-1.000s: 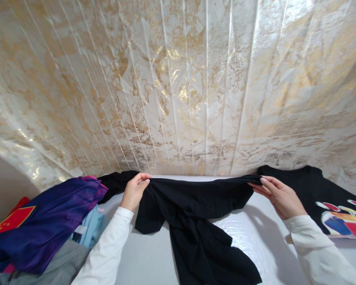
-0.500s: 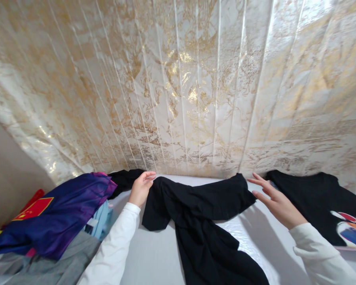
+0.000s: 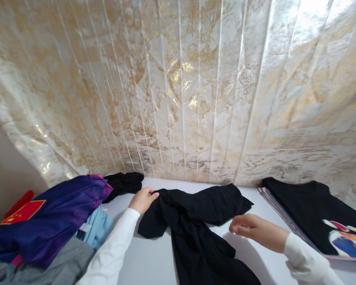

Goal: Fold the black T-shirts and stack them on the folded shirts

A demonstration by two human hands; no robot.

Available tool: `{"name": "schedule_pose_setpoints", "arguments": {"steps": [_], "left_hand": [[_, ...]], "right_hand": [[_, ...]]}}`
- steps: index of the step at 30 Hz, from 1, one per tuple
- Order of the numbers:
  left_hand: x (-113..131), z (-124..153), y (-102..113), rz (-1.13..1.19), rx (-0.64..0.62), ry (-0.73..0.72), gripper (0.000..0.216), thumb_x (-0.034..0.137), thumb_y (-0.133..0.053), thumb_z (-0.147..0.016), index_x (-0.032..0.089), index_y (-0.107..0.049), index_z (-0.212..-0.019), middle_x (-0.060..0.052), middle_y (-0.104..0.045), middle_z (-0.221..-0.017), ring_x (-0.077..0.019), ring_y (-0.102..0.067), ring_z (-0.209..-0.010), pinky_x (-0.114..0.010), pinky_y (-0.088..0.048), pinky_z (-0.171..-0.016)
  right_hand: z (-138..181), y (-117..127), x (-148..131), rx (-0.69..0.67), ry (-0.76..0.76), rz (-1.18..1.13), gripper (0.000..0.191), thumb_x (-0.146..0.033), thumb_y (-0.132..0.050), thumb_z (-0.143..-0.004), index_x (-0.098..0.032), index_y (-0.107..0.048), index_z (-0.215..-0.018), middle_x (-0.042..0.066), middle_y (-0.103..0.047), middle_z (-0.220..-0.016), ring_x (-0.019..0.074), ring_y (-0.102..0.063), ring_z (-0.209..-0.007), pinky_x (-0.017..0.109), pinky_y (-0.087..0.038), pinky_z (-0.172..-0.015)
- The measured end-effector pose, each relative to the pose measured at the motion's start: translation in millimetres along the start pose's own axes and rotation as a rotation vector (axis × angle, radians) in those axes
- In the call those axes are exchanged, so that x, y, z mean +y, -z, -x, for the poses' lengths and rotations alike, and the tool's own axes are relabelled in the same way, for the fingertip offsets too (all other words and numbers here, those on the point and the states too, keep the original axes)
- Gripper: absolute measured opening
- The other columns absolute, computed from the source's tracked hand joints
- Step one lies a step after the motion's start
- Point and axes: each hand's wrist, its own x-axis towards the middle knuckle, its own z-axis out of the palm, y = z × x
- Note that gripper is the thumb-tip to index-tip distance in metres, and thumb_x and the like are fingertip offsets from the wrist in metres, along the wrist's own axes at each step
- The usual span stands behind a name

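**Black tee half-spread on the table, left hand gripping, right hand at its edge**

Head view:
- Crumpled black T-shirt [image 3: 195,213] lies mid-table on the glossy white tabletop [image 3: 154,261]. Its upper part runs left to right and the body trails toward the camera. It is bunched and wrinkled, not flat.
- Left hand [image 3: 142,200] is at the shirt's left end, with fingers curled and closed on the fabric edge.
- Right hand [image 3: 249,227] is low over the table, just beside the shirt's right sleeve. Its fingers are bunched together, and I can't tell whether they pinch cloth or only touch it.
- The hands are well apart, with the shirt between them.
- Left: loose pile topped by a purple-navy garment with a red patch [image 3: 53,217], with light blue cloth [image 3: 95,231] and grey cloth [image 3: 62,265] under it. A small black bundle [image 3: 124,182] sits behind the left hand.
- Right: folded black T-shirt with colourful print [image 3: 308,206] lies flat on top of a thin stack, apart from the work.
- Back: white-and-gold foil curtain [image 3: 180,99].

My read on handling:
- The fabric is limp, so a one-sided pull will only drag it.
- Grip both ends at matching points (shoulder seams), tension evenly and lay it down without slack.
- Keep it off the left pile and the folded stack.
- Smooth from the centre outward.
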Motion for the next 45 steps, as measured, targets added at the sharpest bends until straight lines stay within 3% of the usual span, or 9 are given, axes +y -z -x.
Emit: {"name": "schedule_pose_setpoints", "arguments": {"steps": [5, 10, 16, 19, 25, 31, 36, 41, 45], "left_hand": [[83, 60, -26, 0.158, -0.149, -0.272, 0.028, 0.042, -0.052, -0.083, 0.022, -0.064, -0.099, -0.001, -0.068, -0.09, -0.0204, -0.062, -0.085, -0.027, -0.046, -0.074], [125, 107, -55, 0.227, -0.77, -0.542, 0.029, 0.03, -0.06, -0.08, 0.037, -0.067, -0.108, -0.001, -0.07, -0.101, -0.0216, -0.065, -0.09, -0.029, -0.047, -0.08], [74, 52, -41, -0.015, -0.234, -0.223, 0.033, 0.024, -0.048, -0.081, 0.02, -0.057, -0.113, -0.006, -0.065, -0.109, -0.0193, -0.06, -0.098, -0.027, -0.044, -0.083], [44, 30, -60, -0.133, -0.144, -0.119, 0.037, 0.025, -0.054, -0.077, 0.014, -0.054, -0.113, -0.013, -0.059, -0.116, -0.0253, -0.055, -0.104, -0.034, -0.039, -0.09], [27, 19, -81, -0.183, -0.24, -0.037, 0.014, 0.025, -0.064, -0.069, 0.017, -0.057, -0.078, 0.0, -0.059, -0.069, -0.0198, -0.056, -0.07, -0.028, -0.04, -0.065], [68, 53, 3, -0.084, -0.434, -0.151, 0.023, 0.036, -0.068, -0.069, 0.019, -0.053, -0.075, 0.007, -0.05, -0.061, -0.0123, -0.048, -0.06, -0.02, -0.033, -0.054], [119, 111, 42, -0.14, -0.823, -0.164, 0.015, 0.032, -0.067, -0.073, 0.023, -0.063, -0.084, 0.005, -0.066, -0.073, -0.0152, -0.058, -0.07, -0.021, -0.039, -0.062], [80, 74, 13, -0.227, -0.482, -0.21, 0.017, 0.029, -0.06, -0.074, 0.023, -0.061, -0.09, 0.004, -0.065, -0.078, -0.0166, -0.06, -0.074, -0.023, -0.042, -0.067], [31, 33, -12, -0.295, -0.346, -0.176, 0.043, 0.014, -0.072, -0.051, 0.016, -0.062, -0.093, -0.005, -0.061, -0.088, -0.0266, -0.058, -0.086, -0.035, -0.043, -0.079]], "right_hand": [[10, -2, -33, -0.007, 0.106, -0.471, 0.058, -0.064, -0.047, -0.079, -0.023, -0.055, -0.119, 0.009, -0.064, -0.106, 0.023, -0.063, -0.09, 0.032, -0.051, -0.068], [6, -19, -36, 0.028, 0.056, -0.31, 0.043, -0.034, -0.064, -0.069, -0.022, -0.058, -0.111, -0.003, -0.053, -0.072, 0.0135, -0.055, -0.061, 0.023, -0.044, -0.049], [8, -11, -20, -0.007, 0.01, 0.074, 0.033, -0.007, -0.049, -0.065, -0.018, -0.064, -0.093, -0.005, -0.046, -0.062, 0.0081, -0.043, -0.052, 0.021, -0.031, -0.048], [15, -2, -29, -0.008, 0.084, -0.007, 0.034, -0.006, -0.045, -0.064, -0.019, -0.061, -0.09, -0.007, -0.038, -0.058, 0.0085, -0.035, -0.055, 0.021, -0.027, -0.05], [27, 27, -28, 0.216, 0.095, -0.26, 0.022, -0.027, -0.049, -0.066, -0.021, -0.057, -0.086, -0.005, -0.043, -0.065, 0.0105, -0.039, -0.058, 0.022, -0.034, -0.052], [46, 68, 9, 0.576, -0.031, -0.44, 0.029, -0.042, -0.058, -0.059, -0.024, -0.056, -0.083, -0.003, -0.049, -0.065, 0.0132, -0.045, -0.055, 0.024, -0.039, -0.048], [43, 76, 48, 0.584, -0.1, -0.303, 0.024, -0.039, -0.053, -0.054, -0.023, -0.058, -0.071, 0.001, -0.058, -0.064, 0.0157, -0.052, -0.057, 0.028, -0.041, -0.053], [31, 68, 71, 0.431, -0.199, -0.095, 0.032, -0.04, -0.053, -0.06, -0.022, -0.062, -0.084, 0.005, -0.065, -0.078, 0.0206, -0.063, -0.07, 0.03, -0.048, -0.062], [23, 58, 83, 0.354, -0.187, 0.204, 0.032, -0.036, -0.059, -0.06, -0.021, -0.063, -0.088, 0.008, -0.068, -0.093, 0.0224, -0.064, -0.081, 0.029, -0.048, -0.071]]}}
